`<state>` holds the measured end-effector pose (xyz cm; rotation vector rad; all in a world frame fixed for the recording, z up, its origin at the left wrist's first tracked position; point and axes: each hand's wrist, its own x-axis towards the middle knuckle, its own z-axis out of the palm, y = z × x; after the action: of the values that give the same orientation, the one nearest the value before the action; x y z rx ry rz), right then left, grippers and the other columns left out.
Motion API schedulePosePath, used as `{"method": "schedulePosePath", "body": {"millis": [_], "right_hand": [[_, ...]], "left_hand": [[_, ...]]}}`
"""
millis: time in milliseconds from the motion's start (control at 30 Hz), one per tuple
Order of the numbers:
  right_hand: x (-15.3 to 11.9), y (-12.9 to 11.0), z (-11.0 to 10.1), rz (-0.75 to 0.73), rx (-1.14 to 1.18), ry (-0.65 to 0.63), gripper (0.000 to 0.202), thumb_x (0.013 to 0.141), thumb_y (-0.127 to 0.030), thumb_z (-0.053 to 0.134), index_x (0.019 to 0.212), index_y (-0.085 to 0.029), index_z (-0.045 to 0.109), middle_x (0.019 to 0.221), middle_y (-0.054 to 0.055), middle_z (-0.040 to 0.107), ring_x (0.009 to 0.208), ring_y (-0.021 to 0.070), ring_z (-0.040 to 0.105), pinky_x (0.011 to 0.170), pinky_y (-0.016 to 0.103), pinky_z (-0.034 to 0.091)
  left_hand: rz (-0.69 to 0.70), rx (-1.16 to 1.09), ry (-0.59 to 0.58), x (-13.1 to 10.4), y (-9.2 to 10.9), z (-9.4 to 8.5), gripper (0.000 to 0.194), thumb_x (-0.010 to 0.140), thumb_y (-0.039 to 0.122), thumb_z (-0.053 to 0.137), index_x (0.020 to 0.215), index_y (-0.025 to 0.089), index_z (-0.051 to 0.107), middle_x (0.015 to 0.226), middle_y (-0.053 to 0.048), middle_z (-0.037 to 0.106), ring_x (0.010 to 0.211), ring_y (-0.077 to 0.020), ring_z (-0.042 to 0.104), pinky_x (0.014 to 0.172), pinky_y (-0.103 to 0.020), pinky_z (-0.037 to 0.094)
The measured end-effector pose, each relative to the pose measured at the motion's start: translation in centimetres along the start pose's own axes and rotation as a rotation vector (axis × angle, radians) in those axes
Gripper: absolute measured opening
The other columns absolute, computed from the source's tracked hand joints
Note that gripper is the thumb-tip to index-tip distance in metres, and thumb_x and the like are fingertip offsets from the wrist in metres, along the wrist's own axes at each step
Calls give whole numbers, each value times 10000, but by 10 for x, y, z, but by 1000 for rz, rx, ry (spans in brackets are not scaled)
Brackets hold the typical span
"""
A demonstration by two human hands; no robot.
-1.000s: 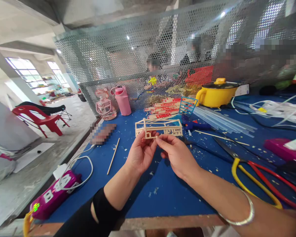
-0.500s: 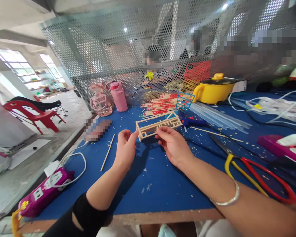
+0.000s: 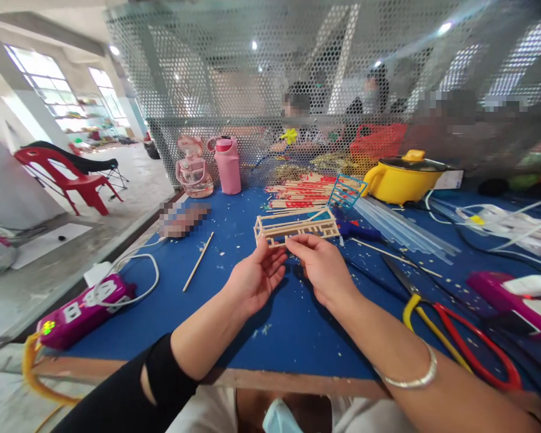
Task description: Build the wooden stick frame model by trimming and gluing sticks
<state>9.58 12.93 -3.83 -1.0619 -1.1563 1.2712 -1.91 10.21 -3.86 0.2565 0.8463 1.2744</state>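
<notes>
Both hands hold a small pale frame of wooden sticks above the blue tabletop. It is long and boxy, with short cross pieces along its near side. My left hand grips its near left corner from below, palm turned up and fingers curled. My right hand pinches the lower near edge around its middle between thumb and fingertips. Behind the frame lies a pile of sticks with red marks. A blue glue gun lies just to the right of the frame. One loose stick rests left of my hands.
Large scissors with red and yellow handles lie at the right. Translucent glue sticks, a yellow pot and a blue rack stand behind. A pink bottle and purple power strip are at the left. Behind the perforated screen are people.
My left hand has turned palm up and shifted right, under the frame's left corner. The frame sits more level. My right hand keeps its pinch, and the camera view has shifted slightly.
</notes>
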Motion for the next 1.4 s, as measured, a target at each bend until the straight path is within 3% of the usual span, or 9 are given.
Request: {"method": "schedulePosePath", "body": {"millis": [133,333,567,700,867,933,1000,1100,1400], "right_hand": [[-1,3,5,-133,-104,-32,195,689,-352,682,768,-176,714,738,18,711,715,154,632,719,285,482],[3,8,10,-192,-196,58,166,700,-325,679,764,-180,729,766,24,741,717,161,668,716,266,499],[0,2,13,-281,-461,93,157,725,-307,631,712,-181,725,694,27,730,645,168,655,643,257,482],[-4,4,11,-390,-738,72,175,751,-308,587,697,-205,718,584,2,674,534,146,577,560,253,424],[-7,5,8,-464,-821,27,187,784,-302,559,747,-215,720,499,-26,608,458,128,523,487,243,384],[-5,2,5,-549,-837,5,209,798,-248,544,885,-210,730,581,-13,671,519,137,590,543,243,434],[-3,-1,2,-671,-852,-60,274,826,-201,511,1009,-211,715,790,18,744,695,152,671,680,249,485],[2,-2,-2,-771,-884,-191,289,865,-192,484,1032,-237,716,1027,25,732,931,167,677,832,268,488],[5,-2,-3,-702,-903,-231,238,853,-225,533,965,-255,741,971,14,745,907,189,692,798,297,520]], "left_hand": [[46,-70,-36,1,-4,-1,316,904,381,493,886,117,666,848,-43,671,670,-67,610,550,-153,477],[69,-137,-67,1,-6,1,277,896,341,519,860,110,667,800,-39,669,658,-72,612,562,-160,486],[78,-202,-62,0,-11,2,266,895,328,523,876,102,662,782,-43,665,654,-85,624,595,-177,522],[128,-167,-21,3,-15,-1,120,839,197,606,879,102,668,833,-51,682,718,-97,648,625,-167,532],[170,-105,40,6,-14,-5,78,812,175,627,832,110,666,802,-51,685,694,-102,655,599,-170,538],[188,-75,54,5,-13,-7,80,813,185,631,796,111,658,753,-44,674,653,-87,645,588,-162,533],[198,-33,62,3,-13,-8,89,814,186,634,774,109,653,716,-34,657,618,-68,629,568,-140,516],[206,25,53,0,-15,-9,89,814,176,634,780,97,660,706,-30,643,586,-45,604,549,-119,493],[256,63,18,-5,-15,-7,143,815,51,579,713,89,671,693,-26,649,603,-29,590,630,-126,482]]}}
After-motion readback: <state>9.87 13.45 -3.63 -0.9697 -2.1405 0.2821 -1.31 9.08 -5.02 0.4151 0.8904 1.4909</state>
